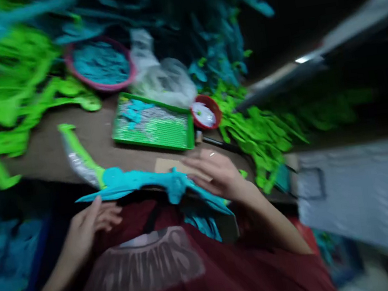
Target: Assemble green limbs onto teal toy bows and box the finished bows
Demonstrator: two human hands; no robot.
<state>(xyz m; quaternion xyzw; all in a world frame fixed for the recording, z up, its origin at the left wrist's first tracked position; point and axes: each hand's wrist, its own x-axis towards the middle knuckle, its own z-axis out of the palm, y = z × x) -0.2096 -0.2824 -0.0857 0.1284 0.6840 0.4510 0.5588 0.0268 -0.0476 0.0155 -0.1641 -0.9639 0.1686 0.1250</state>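
The picture is smeared by motion. A long turquoise plastic piece (137, 181) lies across the near edge of the brown table (46, 147), with a green piece in clear wrap (78, 154) at its left end. My right hand (216, 173) rests on the turquoise piece's right part, fingers bent over it. My left hand (91, 222) hovers just below the piece's left end, fingers loosely curled and apart, nothing in it. My dark red shirt (183, 272) fills the bottom.
A green tray (152, 122) with small parts sits mid-table. Beside it are a small red bowl (206, 112), a crumpled clear bag (163, 80) and a pink-rimmed basin (101, 64) of turquoise parts. Heaps of green pieces (1, 86) and turquoise pieces (213, 22) surround the table.
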